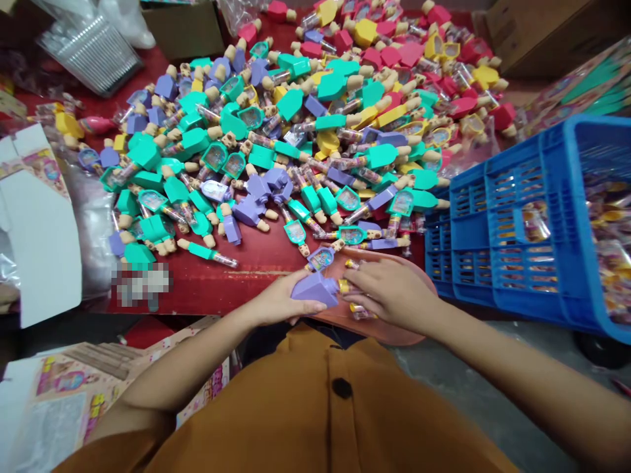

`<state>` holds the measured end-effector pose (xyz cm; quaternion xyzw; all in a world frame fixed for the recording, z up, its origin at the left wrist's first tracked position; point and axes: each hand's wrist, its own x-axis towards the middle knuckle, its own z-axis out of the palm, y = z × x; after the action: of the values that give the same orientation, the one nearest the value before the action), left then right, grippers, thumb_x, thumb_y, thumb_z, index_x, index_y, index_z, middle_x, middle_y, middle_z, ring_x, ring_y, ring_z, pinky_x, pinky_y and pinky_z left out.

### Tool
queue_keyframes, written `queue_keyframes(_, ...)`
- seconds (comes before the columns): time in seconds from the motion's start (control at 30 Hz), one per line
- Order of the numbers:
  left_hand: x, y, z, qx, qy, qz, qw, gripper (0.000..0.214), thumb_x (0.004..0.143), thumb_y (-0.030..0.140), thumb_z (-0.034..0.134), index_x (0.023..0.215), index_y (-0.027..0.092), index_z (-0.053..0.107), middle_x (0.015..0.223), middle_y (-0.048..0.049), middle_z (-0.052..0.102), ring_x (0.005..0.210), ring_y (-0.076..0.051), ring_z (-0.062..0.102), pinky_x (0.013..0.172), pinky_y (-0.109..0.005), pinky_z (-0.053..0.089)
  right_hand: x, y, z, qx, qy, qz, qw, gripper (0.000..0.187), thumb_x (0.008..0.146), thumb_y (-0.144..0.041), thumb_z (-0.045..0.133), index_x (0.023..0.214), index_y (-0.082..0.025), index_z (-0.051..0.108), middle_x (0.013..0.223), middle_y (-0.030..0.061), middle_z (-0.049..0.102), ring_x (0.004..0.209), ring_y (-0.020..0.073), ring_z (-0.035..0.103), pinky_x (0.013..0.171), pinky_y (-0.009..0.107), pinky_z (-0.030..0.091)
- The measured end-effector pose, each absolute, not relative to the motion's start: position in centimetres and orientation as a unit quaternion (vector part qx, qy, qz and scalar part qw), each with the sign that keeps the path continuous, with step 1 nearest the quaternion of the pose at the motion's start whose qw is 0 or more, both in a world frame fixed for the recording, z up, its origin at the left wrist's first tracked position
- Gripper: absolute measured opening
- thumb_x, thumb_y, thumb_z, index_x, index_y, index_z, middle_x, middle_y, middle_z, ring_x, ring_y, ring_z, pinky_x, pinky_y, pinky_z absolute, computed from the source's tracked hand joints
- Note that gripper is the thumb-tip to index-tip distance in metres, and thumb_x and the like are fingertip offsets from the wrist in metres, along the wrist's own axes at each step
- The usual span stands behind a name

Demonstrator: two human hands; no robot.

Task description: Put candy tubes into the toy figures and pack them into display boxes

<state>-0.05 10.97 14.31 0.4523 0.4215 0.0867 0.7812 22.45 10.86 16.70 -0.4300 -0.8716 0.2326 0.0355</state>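
Just below the frame's center, my left hand (279,299) grips a purple toy (313,289), apparently steadying it beside the yellow-ended tube (346,287) my right hand (397,292) pinches.

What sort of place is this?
Likely a small factory or workshop: a red table heaped with many near-identical colored plastic pieces, a well-filled blue crate alongside, and a cardboard box at the far right.

Lettering (94,414) on the printed cardboard (69,387) is too blurred to read
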Motion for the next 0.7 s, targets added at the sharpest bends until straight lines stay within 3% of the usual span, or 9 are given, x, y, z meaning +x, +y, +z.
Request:
queue_keyframes(0.17,-1.2,11.6,15.5,0.596,0.358,0.025,0.718,0.031,0.068,0.039,0.067,0.086,0.016,0.058,0.071,0.0017,0.058,0.056,-0.009,0.051,0.052,-0.019,0.040,21.9,10.9,18.5,-0.263,-0.957,0.120,0.025,0.036,0.095,-0.036,0.031,0.086,-0.017,0.060,0.062,0.0042,0.060,0.056,0.0156,0.048,0.058,0.032,0.026)
queue_keyframes(0.3,-1.7,10.6,15.5,0.695,0.325,0.009,0.641,0.028,0.070,0.042,0.065,0.079,0.016,0.060,0.069,0.0009,0.063,0.061,-0.011,0.056,0.056,-0.019,0.039,20.9,9.4,18.9,-0.243,-0.956,0.164,0.010,0.036,0.094,-0.033,0.033,0.080,-0.015,0.060,0.061,0.0055,0.059,0.053,0.0146,0.046,0.054,0.031,0.024)
queue_keyframes(0.43,-1.7,8.3,14.3,0.723,0.371,-0.024,0.583,0.032,0.071,0.047,0.061,0.086,0.018,0.061,0.077,-0.0026,0.067,0.068,-0.017,0.063,0.057,-0.022,0.041,20.3,7.8,17.9,-0.308,-0.889,0.335,-0.039,0.036,0.092,-0.037,0.034,0.075,-0.015,0.057,0.061,0.0052,0.057,0.052,0.0130,0.044,0.051,0.029,0.022)
queue_keyframes(0.53,-1.5,7.4,13.9,0.774,0.372,-0.046,0.510,0.031,0.075,0.044,0.057,0.094,0.020,0.061,0.082,-0.0047,0.069,0.073,-0.021,0.065,0.060,-0.025,0.044,20.0,7.7,16.9,-0.426,-0.733,0.525,-0.077,0.039,0.084,-0.049,0.044,0.066,-0.016,0.053,0.057,0.0021,0.052,0.050,0.0108,0.041,0.048,0.025,0.021)
queue_keyframes(0.63,-1.3,8.0,13.9,0.848,0.353,-0.049,0.392,0.026,0.078,0.035,0.052,0.097,0.020,0.059,0.084,-0.0065,0.069,0.073,-0.023,0.065,0.060,-0.028,0.045,19.9,8.5,15.9,-0.466,-0.486,0.728,-0.128,0.047,0.077,-0.062,0.042,0.066,-0.018,0.050,0.043,-0.0057,0.034,0.037,0.0078,0.025,0.041,0.023,0.019)
queue_keyframes(0.7,-1.2,9.0,13.9,0.878,0.338,-0.046,0.336,0.024,0.078,0.029,0.052,0.100,0.020,0.058,0.086,-0.0068,0.068,0.074,-0.023,0.065,0.060,-0.028,0.046,20.0,9.1,15.6,-0.457,-0.405,0.780,-0.141,0.050,0.078,-0.065,0.035,0.072,-0.018,0.051,0.041,-0.0081,0.027,0.036,0.0081,0.017,0.039,0.023,0.018)
